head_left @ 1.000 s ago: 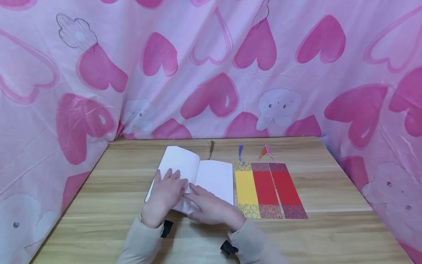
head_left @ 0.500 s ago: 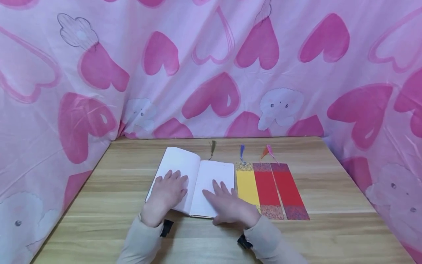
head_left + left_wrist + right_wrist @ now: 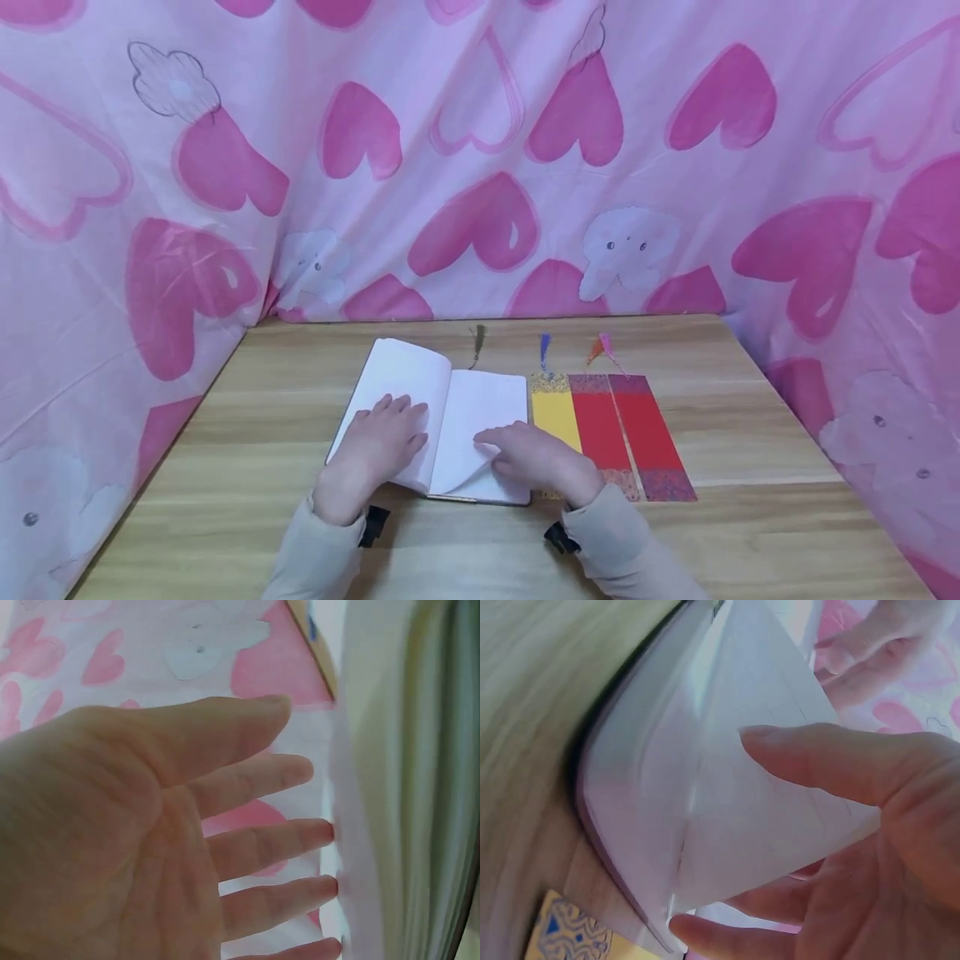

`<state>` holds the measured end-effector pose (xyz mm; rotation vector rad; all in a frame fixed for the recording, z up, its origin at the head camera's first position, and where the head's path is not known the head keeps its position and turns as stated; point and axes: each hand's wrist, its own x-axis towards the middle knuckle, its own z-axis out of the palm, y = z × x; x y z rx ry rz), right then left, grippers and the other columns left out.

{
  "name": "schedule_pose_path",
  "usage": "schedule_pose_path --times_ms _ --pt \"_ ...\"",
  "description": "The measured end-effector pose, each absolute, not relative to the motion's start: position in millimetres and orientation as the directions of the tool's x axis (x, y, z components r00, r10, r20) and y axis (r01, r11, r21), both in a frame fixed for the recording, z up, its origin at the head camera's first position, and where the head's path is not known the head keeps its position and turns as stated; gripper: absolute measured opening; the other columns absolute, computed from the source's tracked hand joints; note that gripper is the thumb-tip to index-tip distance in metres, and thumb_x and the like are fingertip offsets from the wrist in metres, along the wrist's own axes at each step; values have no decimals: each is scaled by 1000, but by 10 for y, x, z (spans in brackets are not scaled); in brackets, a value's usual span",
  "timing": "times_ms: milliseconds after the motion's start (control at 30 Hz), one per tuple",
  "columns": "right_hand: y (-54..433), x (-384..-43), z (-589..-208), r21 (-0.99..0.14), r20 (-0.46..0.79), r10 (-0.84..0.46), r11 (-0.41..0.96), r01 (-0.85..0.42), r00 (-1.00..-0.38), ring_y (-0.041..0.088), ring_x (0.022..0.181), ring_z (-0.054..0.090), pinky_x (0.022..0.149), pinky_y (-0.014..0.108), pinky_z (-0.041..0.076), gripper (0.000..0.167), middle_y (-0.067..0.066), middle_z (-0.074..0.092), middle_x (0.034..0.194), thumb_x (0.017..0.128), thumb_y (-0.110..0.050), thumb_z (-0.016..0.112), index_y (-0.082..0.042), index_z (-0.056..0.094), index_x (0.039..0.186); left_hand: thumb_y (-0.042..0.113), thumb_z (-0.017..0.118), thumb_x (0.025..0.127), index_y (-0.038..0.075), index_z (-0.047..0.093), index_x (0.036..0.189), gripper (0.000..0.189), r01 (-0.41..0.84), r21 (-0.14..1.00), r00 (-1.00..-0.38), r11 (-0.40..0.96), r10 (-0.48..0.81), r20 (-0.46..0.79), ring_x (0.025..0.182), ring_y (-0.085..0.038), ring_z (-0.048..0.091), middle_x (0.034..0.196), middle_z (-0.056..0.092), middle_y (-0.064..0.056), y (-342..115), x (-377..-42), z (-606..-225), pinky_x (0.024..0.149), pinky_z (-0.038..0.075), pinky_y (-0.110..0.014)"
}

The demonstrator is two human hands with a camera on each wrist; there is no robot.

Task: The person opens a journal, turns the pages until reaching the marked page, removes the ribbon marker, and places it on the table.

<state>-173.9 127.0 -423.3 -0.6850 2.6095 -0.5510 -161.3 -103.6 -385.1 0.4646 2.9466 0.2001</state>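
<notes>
A notebook [image 3: 487, 408] with blank white pages lies spread on the wooden table. My left hand [image 3: 382, 437] rests on its left page, and the left wrist view shows those fingers straight, tips against the paper. Over the right half, my right hand [image 3: 536, 454] holds the lower outer corner of a page [image 3: 772, 810] between thumb and fingers. That corner is lifted, baring the sheet beneath. Part of a yellow bookmark [image 3: 555, 417] is hidden by the right hand. A dark green tassel [image 3: 479, 337] lies beyond the notebook's top edge; what it hangs from cannot be seen.
Right of the yellow bookmark lie two red bookmarks, a nearer one [image 3: 598, 425] and an outer one [image 3: 648, 425]. Blue [image 3: 545, 350], orange [image 3: 595, 348] and pink [image 3: 607, 345] tassels stretch behind them. A pink heart-print cloth [image 3: 472, 167] surrounds the table.
The right hand has moved from the notebook's centre fold out to the right page's outer side and raised a page corner. The left hand has stayed on the left page.
</notes>
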Motion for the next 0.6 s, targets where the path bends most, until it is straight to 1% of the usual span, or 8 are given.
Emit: schedule_pose_path --times_ms 100,267,333,400,467,500,533,600 --pt "1244 -1752 -4250 -471 -218 -527 794 -384 -822 24 130 48 103 46 43 50 2 56 138 89 -21 72 -20 59 137 29 63 95 9 57 136 45 289 175 -941 941 313 -128 134 -42 40 139 52 -18 -1041 -1580 -3826 103 35 -62" --pt "1179 -1783 -4212 -452 -76 -461 806 -382 -884 36 144 24 107 58 33 54 14 31 156 87 -20 73 -19 56 138 28 63 95 8 57 135 44 286 173 -949 942 304 -88 132 -40 43 136 54 -18 -1055 -1585 -3794 102 36 -61" --pt "1136 -1795 -4176 -461 -1 -420 806 -372 -908 39 145 17 106 62 31 51 16 26 158 86 -20 75 -18 58 134 28 63 95 8 57 135 44 279 172 -952 945 295 -79 131 -40 44 135 55 -18 -1066 -1595 -3783 102 36 -61" --pt "1084 -1804 -4140 -483 67 -373 799 -357 -925 42 145 14 104 66 30 46 18 25 157 84 -20 77 -15 61 127 28 63 95 8 57 135 45 271 180 -954 946 289 -80 131 -39 44 135 55 -18 -1077 -1597 -3768 102 35 -61" --pt "1023 -1801 -4120 -520 107 -318 789 -326 -942 44 145 12 103 66 30 41 20 23 157 83 -19 78 -14 61 120 28 62 96 8 56 136 45 266 190 -954 945 286 -85 131 -39 44 135 55 -18 -1093 -1585 -3761 103 34 -62" --pt "990 -1796 -4112 -543 123 -293 780 -312 -948 44 145 12 103 67 30 43 21 21 158 83 -18 78 -13 59 120 28 62 95 8 56 136 45 266 192 -954 945 286 -84 131 -39 44 135 55 -18 -1100 -1577 -3758 103 34 -62" --pt "960 -1791 -4108 -571 138 -273 764 -302 -952 45 144 15 101 67 32 47 23 19 158 82 -17 79 -12 57 124 28 63 95 8 57 135 45 268 196 -954 943 288 -80 131 -39 44 134 56 -18 -1106 -1568 -3760 102 34 -62" --pt "892 -1785 -4096 -624 143 -239 731 -275 -961 46 140 26 98 63 40 63 26 12 158 82 -16 79 -11 49 137 28 63 95 8 57 135 45 269 197 -954 943 289 -79 130 -39 45 133 56 -18 -1115 -1557 -3760 102 35 -62"
